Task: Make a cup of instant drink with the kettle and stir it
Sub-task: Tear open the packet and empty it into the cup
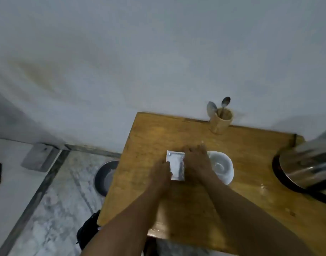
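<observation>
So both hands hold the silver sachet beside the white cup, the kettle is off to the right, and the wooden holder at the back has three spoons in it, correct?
Not quite: the head view shows two spoons in the wooden holder, not three. The rest stands: left hand and right hand hold the silver sachet beside the white cup, kettle at right.

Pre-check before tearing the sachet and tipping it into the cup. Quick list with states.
1. Both hands on the sachet: ok, left hand and right hand pinch its sides.
2. Sachet opened: cannot tell, top edge looks intact but blurred.
3. Cup upright and near: ok, just right of the sachet on the table.
4. Cup contents: cannot tell.
5. Spoons available: ok, standing in the wooden holder.
6. Kettle within reach: ok, at the right edge.
</observation>
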